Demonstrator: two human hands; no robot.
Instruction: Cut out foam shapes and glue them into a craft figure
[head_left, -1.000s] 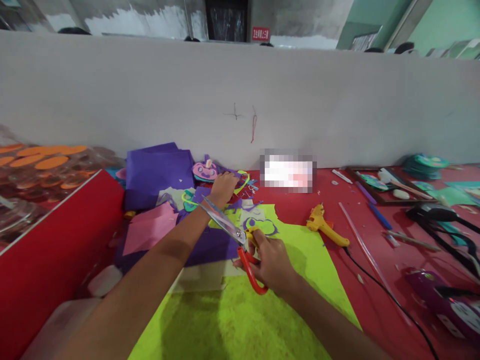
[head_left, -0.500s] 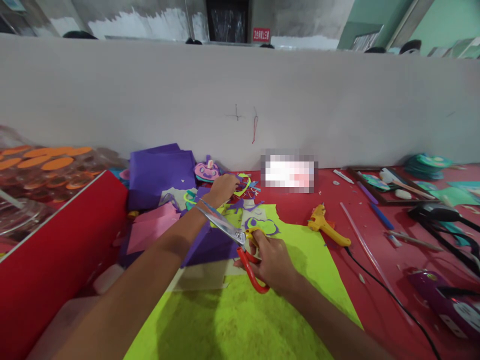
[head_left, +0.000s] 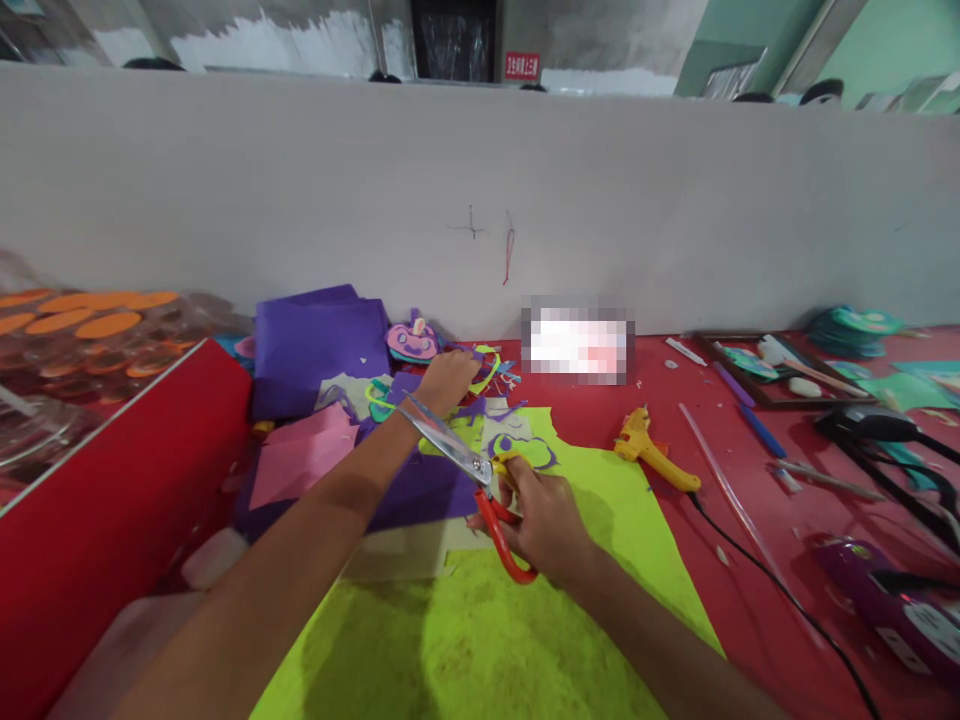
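My right hand (head_left: 551, 515) is closed around the handles of a pair of scissors (head_left: 501, 530), one loop red and the other yellow. The steel blades point up and left, over my left forearm. Farther back, my left hand (head_left: 450, 378) is at a pile of cut scraps (head_left: 501, 378), its fingers curled down. What those fingers hold, if anything, is hidden. A yellow-green strip (head_left: 491, 368) curves just right of them. Below lie purple felt sheets (head_left: 431, 490), a purple-outlined cutout (head_left: 517, 450) and a large yellow-green felt sheet (head_left: 480, 640).
Pink sheets (head_left: 304, 455) and a purple stack (head_left: 319, 350) lie left, beside a red box wall (head_left: 127, 430). A yellow glue gun (head_left: 652, 450) with a black cord rests right, near a clear tube (head_left: 731, 490) and a framed tray (head_left: 814, 402). A white partition (head_left: 300, 190) stands behind.
My left hand has shifted very slightly right at the scrap pile. The scissors and my right hand stay nearly where they were.
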